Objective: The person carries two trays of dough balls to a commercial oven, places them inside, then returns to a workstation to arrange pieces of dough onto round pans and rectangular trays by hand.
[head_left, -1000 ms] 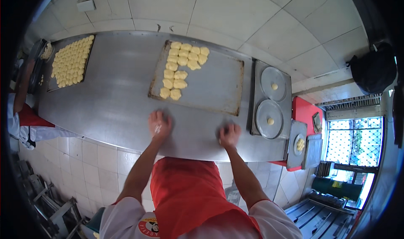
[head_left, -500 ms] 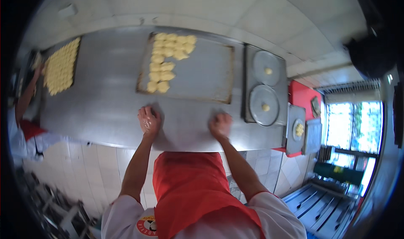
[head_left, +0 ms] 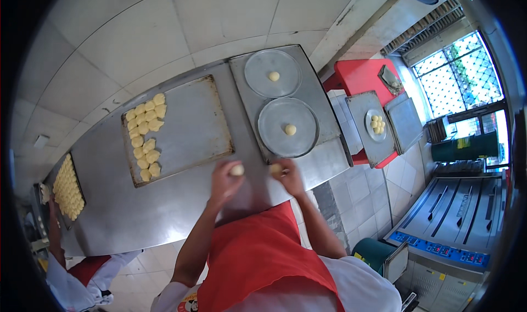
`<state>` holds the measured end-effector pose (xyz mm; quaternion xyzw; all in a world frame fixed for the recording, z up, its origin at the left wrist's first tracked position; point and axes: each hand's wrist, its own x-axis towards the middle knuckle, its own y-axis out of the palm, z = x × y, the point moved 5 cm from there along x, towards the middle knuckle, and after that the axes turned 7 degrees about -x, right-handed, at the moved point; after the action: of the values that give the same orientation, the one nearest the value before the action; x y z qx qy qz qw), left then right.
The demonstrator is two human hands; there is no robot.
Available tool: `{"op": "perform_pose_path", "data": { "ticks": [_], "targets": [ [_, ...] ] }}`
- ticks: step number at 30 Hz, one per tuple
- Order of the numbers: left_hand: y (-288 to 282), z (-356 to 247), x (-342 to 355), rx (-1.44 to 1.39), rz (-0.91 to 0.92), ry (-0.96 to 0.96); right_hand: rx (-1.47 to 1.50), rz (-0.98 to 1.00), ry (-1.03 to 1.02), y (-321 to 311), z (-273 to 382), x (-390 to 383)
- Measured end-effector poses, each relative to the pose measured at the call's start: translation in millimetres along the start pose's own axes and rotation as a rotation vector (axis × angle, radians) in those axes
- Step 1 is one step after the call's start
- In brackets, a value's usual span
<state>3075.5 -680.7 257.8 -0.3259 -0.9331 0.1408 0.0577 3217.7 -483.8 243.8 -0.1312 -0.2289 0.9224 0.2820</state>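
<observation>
My left hand point(head_left: 224, 183) is closed on a pale dough ball point(head_left: 237, 170) that shows at its fingertips. Close by on the right, my right hand point(head_left: 291, 178) grips another pale dough ball point(head_left: 275, 170), partly covered by the fingers. Both hands are over the steel table's near side, just in front of the trays. Beyond them, a round metal pan point(head_left: 267, 137) with one dough ball point(head_left: 290, 129) lies on a dark tray. A second round pan point(head_left: 253, 80) behind it also bears a single dough ball point(head_left: 274, 76).
Left of my hands lies a baking tray point(head_left: 192, 114) with rows of dough pieces point(head_left: 143, 126). A full tray point(head_left: 67, 188) is at the far left, near a co-worker's arm point(head_left: 55, 232). A red table point(head_left: 357, 73) holds more trays at right; an oven point(head_left: 439, 216) stands lower right.
My view has swung to the right toward the round pans. Both hands have come up from the tabletop and nearer each other, and a dough ball now shows in each.
</observation>
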Motion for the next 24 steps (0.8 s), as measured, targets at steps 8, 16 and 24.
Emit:
{"op": "perform_pose_path", "data": {
  "ticks": [8,16,24],
  "targets": [
    [188.1,-34.8,130.7,0.228,0.159,0.059,-0.407,-0.153,-0.045,-75.2,-33.2,102.5],
    [22.5,8.9,145.9,0.185,-0.106,-0.128,-0.464,-0.171,0.009,-85.5,15.6,104.7],
    [-245.6,100.8,188.4,0.775,-0.584,-0.331,-0.280,0.177,-0.290,100.6,142.4,184.7]
  ]
}}
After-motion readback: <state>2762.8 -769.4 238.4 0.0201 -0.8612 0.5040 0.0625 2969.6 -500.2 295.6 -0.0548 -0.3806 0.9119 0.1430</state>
